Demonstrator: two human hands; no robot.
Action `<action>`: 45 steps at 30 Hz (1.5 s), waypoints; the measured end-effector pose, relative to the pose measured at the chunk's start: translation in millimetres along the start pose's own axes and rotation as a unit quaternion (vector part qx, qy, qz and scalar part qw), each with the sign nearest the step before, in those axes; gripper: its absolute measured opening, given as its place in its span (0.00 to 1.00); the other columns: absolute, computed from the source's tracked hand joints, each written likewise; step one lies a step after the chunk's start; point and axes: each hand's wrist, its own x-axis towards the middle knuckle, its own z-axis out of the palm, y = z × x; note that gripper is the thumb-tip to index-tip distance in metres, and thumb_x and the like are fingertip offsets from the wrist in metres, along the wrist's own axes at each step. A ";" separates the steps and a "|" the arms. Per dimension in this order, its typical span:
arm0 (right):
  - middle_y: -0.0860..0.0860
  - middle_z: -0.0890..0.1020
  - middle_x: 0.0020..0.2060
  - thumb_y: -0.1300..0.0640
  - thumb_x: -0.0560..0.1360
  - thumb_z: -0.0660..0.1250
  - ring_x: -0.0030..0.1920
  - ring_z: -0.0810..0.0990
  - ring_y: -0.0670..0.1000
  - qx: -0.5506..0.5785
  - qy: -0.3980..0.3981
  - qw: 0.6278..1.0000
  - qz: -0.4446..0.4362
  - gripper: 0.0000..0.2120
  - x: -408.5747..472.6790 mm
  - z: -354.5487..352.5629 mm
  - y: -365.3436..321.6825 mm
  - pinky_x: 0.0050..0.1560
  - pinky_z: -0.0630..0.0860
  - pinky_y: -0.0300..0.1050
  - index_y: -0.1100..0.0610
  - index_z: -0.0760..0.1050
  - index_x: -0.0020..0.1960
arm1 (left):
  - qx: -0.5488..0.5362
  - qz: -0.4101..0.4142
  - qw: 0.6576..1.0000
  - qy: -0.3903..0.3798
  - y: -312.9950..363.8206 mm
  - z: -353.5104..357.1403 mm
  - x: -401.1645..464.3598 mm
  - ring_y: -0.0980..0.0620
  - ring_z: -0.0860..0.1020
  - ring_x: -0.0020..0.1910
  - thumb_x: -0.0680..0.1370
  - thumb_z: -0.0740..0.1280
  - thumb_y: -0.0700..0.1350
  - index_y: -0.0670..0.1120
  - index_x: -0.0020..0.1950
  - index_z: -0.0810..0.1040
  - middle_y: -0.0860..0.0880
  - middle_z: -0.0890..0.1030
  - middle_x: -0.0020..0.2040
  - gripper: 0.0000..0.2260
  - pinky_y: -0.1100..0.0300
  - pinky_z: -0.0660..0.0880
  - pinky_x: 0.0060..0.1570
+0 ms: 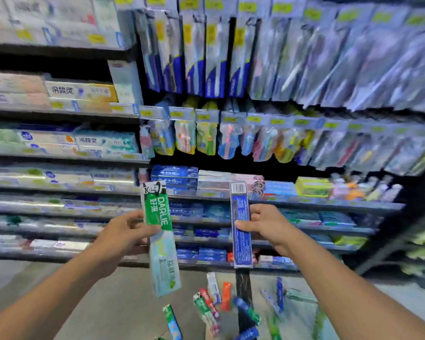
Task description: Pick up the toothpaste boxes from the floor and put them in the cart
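Both hands are raised at centre frame, each gripping one toothpaste box upright in front of the shelves. The left hand (130, 231) pinches the green box (157, 209) near its middle, thumb on the printed face; a pale teal box (166, 266) hangs below and behind it, and whether that is a second box in the same grip or part of one long pack is hard to tell. The right hand (263, 224) clasps the blue box (241, 224) about its middle, thumb across the front, barcode end up. Held by their middles and on end, the boxes are balanced and probably ready to be carried and dropped lengthwise into the cart.

More boxes (214, 303) lie scattered on the floor (108, 303) at lower centre, so the job looks far from finished. The cart is not clearly in view; a dark upright post (242, 290) beneath the blue box may belong to it or to the shelving. The shelves (59, 114) and the hanging toothbrushes (206, 57) are smeared by blur, and the lowest floor boxes are cut off by the frame's bottom edge.
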 end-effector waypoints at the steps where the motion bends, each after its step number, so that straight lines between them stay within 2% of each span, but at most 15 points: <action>1: 0.58 0.86 0.49 0.65 0.73 0.74 0.50 0.85 0.54 0.006 0.016 1.000 0.001 0.12 -10.2 -14.1 3.5 0.53 0.80 0.47 0.62 0.79 0.55 | 0.003 0.004 1.000 -0.016 5.2 13.2 2.8 0.37 0.84 0.49 0.75 0.72 0.37 0.42 0.57 0.81 0.40 0.86 0.50 0.11 0.48 0.81 0.49; 3: 0.58 0.86 0.50 0.65 0.73 0.74 0.53 0.84 0.56 0.018 0.049 0.999 0.005 0.12 -31.5 -43.2 8.9 0.56 0.80 0.49 0.63 0.79 0.56 | 0.006 0.006 0.999 -0.043 15.2 41.9 7.8 0.37 0.83 0.49 0.74 0.73 0.37 0.42 0.57 0.81 0.39 0.86 0.50 0.12 0.45 0.81 0.50; 7: 0.58 0.86 0.50 0.64 0.74 0.73 0.51 0.85 0.54 0.042 0.109 0.993 0.008 0.13 -73.4 -108.9 23.5 0.47 0.80 0.44 0.64 0.78 0.58 | 0.040 0.027 0.993 -0.108 35.8 110.5 16.4 0.37 0.83 0.46 0.72 0.74 0.37 0.42 0.54 0.82 0.38 0.85 0.50 0.11 0.48 0.83 0.43; 10: 0.59 0.86 0.48 0.63 0.74 0.74 0.47 0.85 0.55 0.063 0.161 0.985 0.020 0.13 -108.9 -163.7 46.8 0.47 0.82 0.49 0.63 0.78 0.57 | 0.088 0.045 0.982 -0.164 47.8 174.4 26.2 0.34 0.83 0.50 0.75 0.74 0.40 0.43 0.57 0.81 0.39 0.86 0.50 0.11 0.42 0.82 0.51; 11: 0.59 0.86 0.48 0.63 0.74 0.74 0.47 0.85 0.56 0.069 0.181 0.981 0.025 0.14 -121.4 -184.6 57.0 0.49 0.82 0.51 0.63 0.78 0.58 | 0.095 0.049 0.978 -0.179 51.4 199.9 28.9 0.34 0.83 0.50 0.75 0.73 0.40 0.43 0.57 0.81 0.39 0.86 0.50 0.11 0.42 0.81 0.51; 14: 0.58 0.86 0.46 0.62 0.74 0.74 0.43 0.85 0.55 0.084 0.225 0.970 0.036 0.10 -163.6 -250.7 89.7 0.48 0.78 0.51 0.61 0.80 0.55 | 0.106 0.056 0.967 -0.224 60.0 287.0 31.2 0.38 0.84 0.47 0.76 0.71 0.38 0.43 0.57 0.81 0.39 0.86 0.50 0.10 0.45 0.82 0.49; 16: 0.56 0.87 0.46 0.60 0.73 0.75 0.48 0.86 0.56 0.089 0.253 0.962 0.050 0.10 -191.7 -295.5 110.0 0.53 0.78 0.55 0.59 0.81 0.54 | 0.108 0.054 0.960 -0.252 62.6 349.7 29.2 0.39 0.84 0.48 0.76 0.71 0.37 0.44 0.57 0.81 0.40 0.86 0.50 0.10 0.46 0.81 0.51; 18: 0.57 0.86 0.47 0.61 0.73 0.75 0.47 0.86 0.55 0.106 0.276 0.954 0.050 0.09 -218.8 -338.2 127.7 0.52 0.81 0.54 0.59 0.81 0.53 | 0.115 0.047 0.954 -0.272 62.7 411.4 26.2 0.38 0.84 0.48 0.76 0.71 0.36 0.42 0.57 0.81 0.39 0.86 0.50 0.10 0.43 0.79 0.54; 21: 0.60 0.86 0.48 0.64 0.73 0.74 0.44 0.86 0.53 0.145 0.309 0.938 0.051 0.10 -260.0 -399.8 151.1 0.41 0.82 0.44 0.61 0.80 0.53 | 0.129 0.041 0.940 -0.312 62.9 503.8 17.3 0.41 0.84 0.44 0.76 0.71 0.36 0.41 0.57 0.79 0.40 0.86 0.49 0.10 0.50 0.83 0.43; 23: 0.60 0.86 0.49 0.63 0.73 0.75 0.46 0.86 0.54 0.153 0.328 0.931 0.058 0.12 -288.7 -438.5 168.5 0.40 0.81 0.42 0.62 0.79 0.56 | 0.135 0.041 0.930 -0.339 64.0 561.6 9.6 0.42 0.85 0.44 0.76 0.71 0.36 0.41 0.58 0.79 0.40 0.86 0.49 0.11 0.54 0.82 0.39; 28: 0.62 0.85 0.49 0.64 0.71 0.76 0.49 0.86 0.59 0.160 0.394 0.901 0.082 0.15 -351.2 -527.3 211.9 0.48 0.82 0.51 0.63 0.80 0.57 | 0.147 0.052 0.907 -0.391 69.3 698.3 -17.9 0.37 0.84 0.49 0.77 0.72 0.38 0.42 0.59 0.80 0.41 0.86 0.49 0.11 0.45 0.83 0.47; 30: 0.64 0.85 0.50 0.65 0.70 0.77 0.47 0.85 0.59 0.166 0.423 0.886 0.095 0.13 -370.0 -556.5 225.3 0.46 0.83 0.50 0.62 0.80 0.54 | 0.150 0.051 0.898 -0.410 70.4 748.7 -28.6 0.36 0.84 0.50 0.77 0.71 0.38 0.41 0.60 0.80 0.41 0.86 0.50 0.12 0.44 0.81 0.50; 34: 0.65 0.84 0.49 0.64 0.69 0.78 0.43 0.86 0.59 0.184 0.461 0.863 0.101 0.14 -400.2 -606.7 255.5 0.41 0.83 0.48 0.64 0.80 0.53 | 0.177 0.048 0.876 -0.445 68.4 843.1 -37.7 0.38 0.84 0.50 0.77 0.72 0.39 0.42 0.59 0.80 0.43 0.86 0.50 0.11 0.42 0.81 0.54; 40: 0.60 0.85 0.46 0.64 0.70 0.77 0.43 0.85 0.57 0.164 0.496 0.843 0.129 0.13 -415.1 -695.5 296.5 0.50 0.83 0.55 0.63 0.81 0.54 | 0.196 0.024 0.849 -0.490 59.3 979.2 -29.5 0.40 0.85 0.50 0.76 0.73 0.38 0.44 0.57 0.80 0.42 0.86 0.50 0.11 0.44 0.82 0.53; 45: 0.61 0.85 0.46 0.65 0.72 0.75 0.40 0.85 0.54 0.188 0.502 0.835 0.123 0.13 -401.4 -786.3 311.1 0.39 0.81 0.44 0.64 0.80 0.56 | 0.190 0.012 0.839 -0.510 65.4 1086.1 -1.8 0.43 0.86 0.47 0.75 0.73 0.37 0.44 0.54 0.79 0.43 0.86 0.50 0.10 0.47 0.83 0.49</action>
